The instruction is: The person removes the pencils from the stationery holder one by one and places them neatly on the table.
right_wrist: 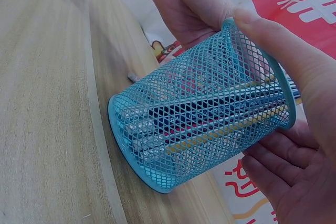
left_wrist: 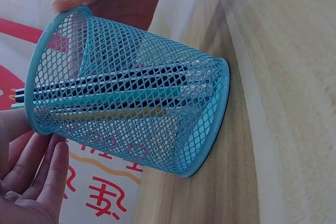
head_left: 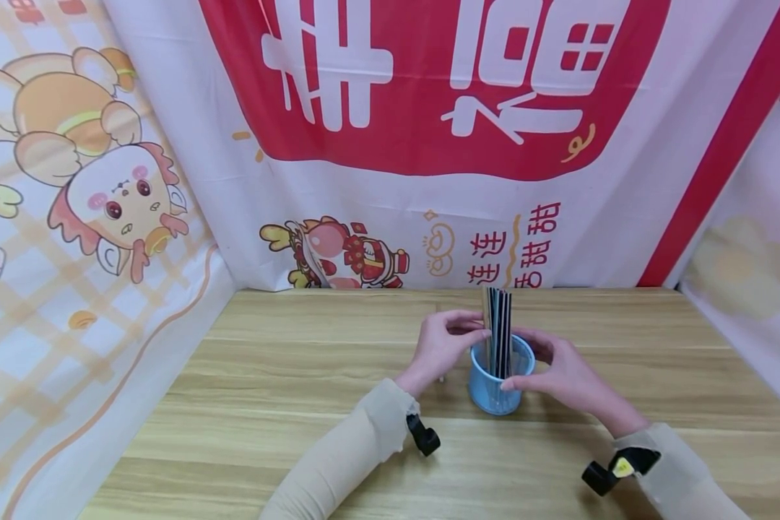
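A light-blue mesh pen cup stands upright on the table. A bundle of thin pencils, mostly dark with a teal and a yellowish one, stands in it and rises above the rim. My left hand pinches the bundle above the rim, the thumb in front and fingers behind. In the left wrist view the thumb overlaps the cup's rim. My right hand holds the cup's rim from the right, its thumb on the near side and fingers at the far side. The pencils partly hide the left fingertips.
The wood-grain table spreads around the cup. A small pale piece lies left of the cup. Printed cloth hangs behind the table, with more cloth along the left side.
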`<state>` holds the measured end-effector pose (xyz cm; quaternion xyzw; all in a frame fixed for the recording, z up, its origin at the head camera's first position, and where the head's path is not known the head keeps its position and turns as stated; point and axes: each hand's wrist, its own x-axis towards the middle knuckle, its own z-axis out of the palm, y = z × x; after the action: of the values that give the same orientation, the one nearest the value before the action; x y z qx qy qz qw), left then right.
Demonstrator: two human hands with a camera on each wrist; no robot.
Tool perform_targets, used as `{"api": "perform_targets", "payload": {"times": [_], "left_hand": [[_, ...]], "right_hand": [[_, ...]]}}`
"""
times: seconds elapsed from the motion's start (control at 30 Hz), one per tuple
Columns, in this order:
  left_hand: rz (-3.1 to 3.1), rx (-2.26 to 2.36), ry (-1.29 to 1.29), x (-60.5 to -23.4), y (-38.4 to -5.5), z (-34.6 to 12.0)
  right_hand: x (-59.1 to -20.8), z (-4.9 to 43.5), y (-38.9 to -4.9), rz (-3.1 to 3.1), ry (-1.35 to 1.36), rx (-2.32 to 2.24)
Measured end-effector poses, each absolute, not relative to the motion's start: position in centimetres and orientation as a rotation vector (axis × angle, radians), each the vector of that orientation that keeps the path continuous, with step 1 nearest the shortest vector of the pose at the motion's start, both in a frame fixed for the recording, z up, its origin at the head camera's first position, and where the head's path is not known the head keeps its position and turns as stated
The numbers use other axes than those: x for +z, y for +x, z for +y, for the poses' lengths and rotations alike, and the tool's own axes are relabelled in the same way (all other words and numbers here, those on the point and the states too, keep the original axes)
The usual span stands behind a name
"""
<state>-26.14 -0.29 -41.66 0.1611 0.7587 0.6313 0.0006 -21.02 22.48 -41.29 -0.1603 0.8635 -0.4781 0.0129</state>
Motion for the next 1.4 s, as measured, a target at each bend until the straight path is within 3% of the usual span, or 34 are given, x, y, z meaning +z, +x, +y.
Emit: {"api": "perform_targets", "payload": {"times": [1.4], "left_hand": [[2.266,2.171,0.468,-40.3,-26.1,-0.8]], "right_hand": [[-41.6,22.6,-21.0,2.706,-0.520,-1.493]]}}
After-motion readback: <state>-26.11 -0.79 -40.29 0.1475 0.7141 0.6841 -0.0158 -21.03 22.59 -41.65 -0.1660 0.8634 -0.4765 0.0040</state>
